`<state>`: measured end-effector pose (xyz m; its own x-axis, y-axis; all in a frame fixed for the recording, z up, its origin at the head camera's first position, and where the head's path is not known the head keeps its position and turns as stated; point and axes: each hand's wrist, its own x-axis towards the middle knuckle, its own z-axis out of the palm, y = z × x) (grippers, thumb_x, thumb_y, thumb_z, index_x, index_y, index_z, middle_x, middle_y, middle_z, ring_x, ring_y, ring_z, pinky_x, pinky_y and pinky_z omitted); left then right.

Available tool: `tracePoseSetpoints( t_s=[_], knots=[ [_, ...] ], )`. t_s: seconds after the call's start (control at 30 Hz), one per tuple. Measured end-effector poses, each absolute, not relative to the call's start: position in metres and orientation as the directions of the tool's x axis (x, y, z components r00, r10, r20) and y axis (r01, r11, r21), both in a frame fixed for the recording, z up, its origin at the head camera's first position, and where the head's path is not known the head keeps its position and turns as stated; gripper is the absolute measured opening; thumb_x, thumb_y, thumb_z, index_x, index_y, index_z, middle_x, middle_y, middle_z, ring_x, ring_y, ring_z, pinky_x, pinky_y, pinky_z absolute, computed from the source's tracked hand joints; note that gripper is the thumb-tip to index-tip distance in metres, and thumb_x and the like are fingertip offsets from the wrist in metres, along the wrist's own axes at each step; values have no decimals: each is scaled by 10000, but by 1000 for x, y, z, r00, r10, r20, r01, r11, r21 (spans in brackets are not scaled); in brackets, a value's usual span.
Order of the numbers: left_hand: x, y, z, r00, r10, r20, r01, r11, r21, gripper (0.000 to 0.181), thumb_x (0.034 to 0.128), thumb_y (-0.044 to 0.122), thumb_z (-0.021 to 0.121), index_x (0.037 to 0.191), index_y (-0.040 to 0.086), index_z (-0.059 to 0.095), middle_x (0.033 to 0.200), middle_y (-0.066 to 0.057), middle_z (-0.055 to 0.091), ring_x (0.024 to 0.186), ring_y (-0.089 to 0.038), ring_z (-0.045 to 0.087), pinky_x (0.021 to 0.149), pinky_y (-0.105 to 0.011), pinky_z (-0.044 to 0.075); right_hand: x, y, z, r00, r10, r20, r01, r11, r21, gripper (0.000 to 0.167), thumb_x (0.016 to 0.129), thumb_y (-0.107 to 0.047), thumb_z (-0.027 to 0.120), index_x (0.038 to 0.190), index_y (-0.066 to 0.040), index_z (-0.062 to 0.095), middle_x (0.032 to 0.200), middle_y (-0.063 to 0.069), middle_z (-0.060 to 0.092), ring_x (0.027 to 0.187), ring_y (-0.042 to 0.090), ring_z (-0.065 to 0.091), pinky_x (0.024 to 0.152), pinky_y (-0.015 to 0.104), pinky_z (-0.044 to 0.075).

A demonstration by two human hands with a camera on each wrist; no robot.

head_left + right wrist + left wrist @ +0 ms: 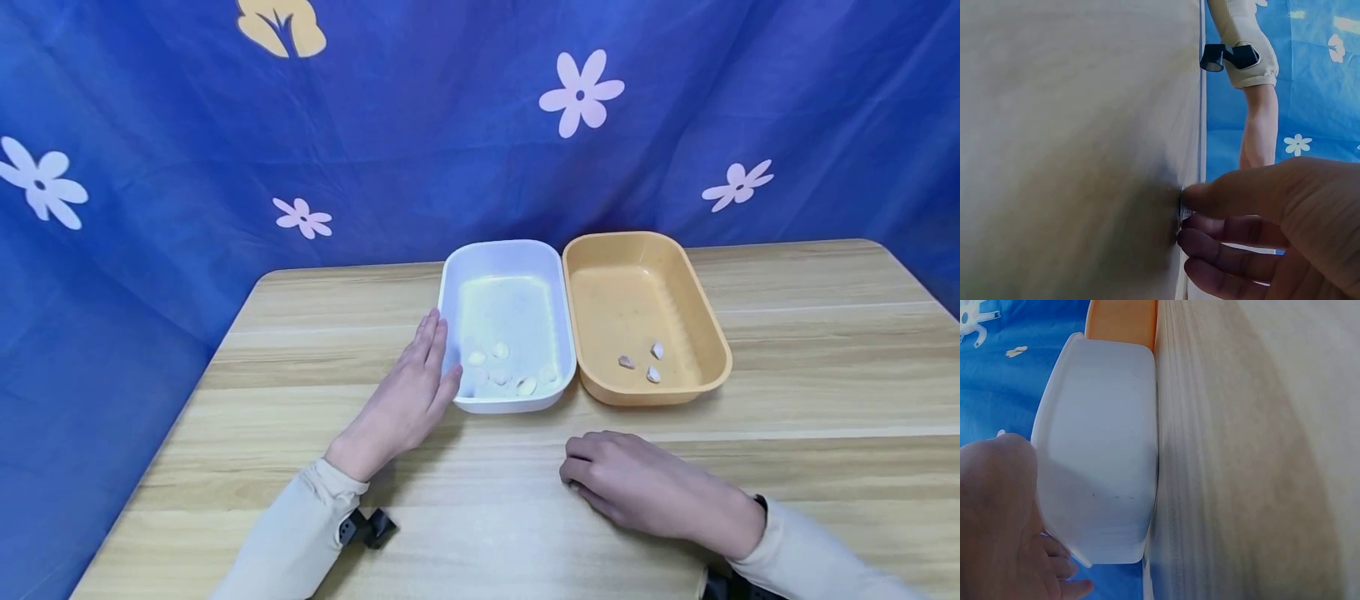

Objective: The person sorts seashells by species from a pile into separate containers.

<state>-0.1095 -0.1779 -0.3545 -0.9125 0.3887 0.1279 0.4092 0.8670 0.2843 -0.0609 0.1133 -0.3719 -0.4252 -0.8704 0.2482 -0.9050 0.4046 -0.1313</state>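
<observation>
My left hand (405, 396) lies with straight fingers along the left side of a white plastic basin (501, 312). Several pale shells (526, 386) are scattered near its front end. The left wrist view shows the thumb by the rim of the white basin (1100, 425). In front of the basins, my right hand (648, 483) is low over the table with bent fingers. Its thumb and fingertips pinch a small greyish ridged shell (1184, 204) at the tabletop, mostly hidden by the fingers.
An orange basin (607, 300) stands against the white one's right side, with three small shells, one of them a brownish shell (626, 362), inside. Both rest on a wood-grain table (315, 350). Behind hangs a blue cloth (435, 125) with flower prints.
</observation>
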Motion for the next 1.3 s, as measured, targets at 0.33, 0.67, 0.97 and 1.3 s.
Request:
tracePoseSetpoints(
  t_s=[0.33, 0.67, 0.97, 1.3],
  knots=[
    [-110, -178, -355, -912, 389, 128, 409, 865, 289, 665, 1050, 357, 277, 1495, -107, 109, 1585, -244, 17, 1468, -335, 43, 1177, -493, 161, -59, 112, -373, -432, -866, 254, -902, 410, -134, 150, 832, -81, 695, 772, -168, 589, 739, -107, 440, 675, 76, 483, 627, 233, 464],
    [-110, -178, -354, -911, 388, 140, 413, 866, 283, 663, 1048, 348, 293, 1492, -114, 120, 1583, -251, 28, 1466, -345, 58, 1176, -493, 166, -59, 111, -371, -422, -865, 272, -906, 398, -141, 152, 817, -59, 697, 758, -164, 603, 737, -102, 426, 660, 66, 460, 610, 220, 453],
    [-110, -178, -353, -911, 389, 139, 413, 867, 279, 659, 1048, 341, 296, 1491, -114, 121, 1582, -252, 25, 1465, -351, 57, 1177, -492, 163, -58, 113, -371, -419, -863, 282, -907, 385, -168, 164, 826, -57, 695, 773, -181, 601, 736, -121, 453, 669, 53, 484, 607, 206, 455],
    [-110, -178, -355, -911, 389, 141, 413, 864, 287, 657, 1048, 337, 300, 1492, -114, 122, 1584, -248, 25, 1465, -349, 56, 1176, -497, 162, -61, 118, -368, -426, -869, 251, -902, 386, -194, 148, 825, -76, 718, 783, -192, 636, 711, -127, 490, 602, 6, 490, 549, 170, 439]
  ],
)
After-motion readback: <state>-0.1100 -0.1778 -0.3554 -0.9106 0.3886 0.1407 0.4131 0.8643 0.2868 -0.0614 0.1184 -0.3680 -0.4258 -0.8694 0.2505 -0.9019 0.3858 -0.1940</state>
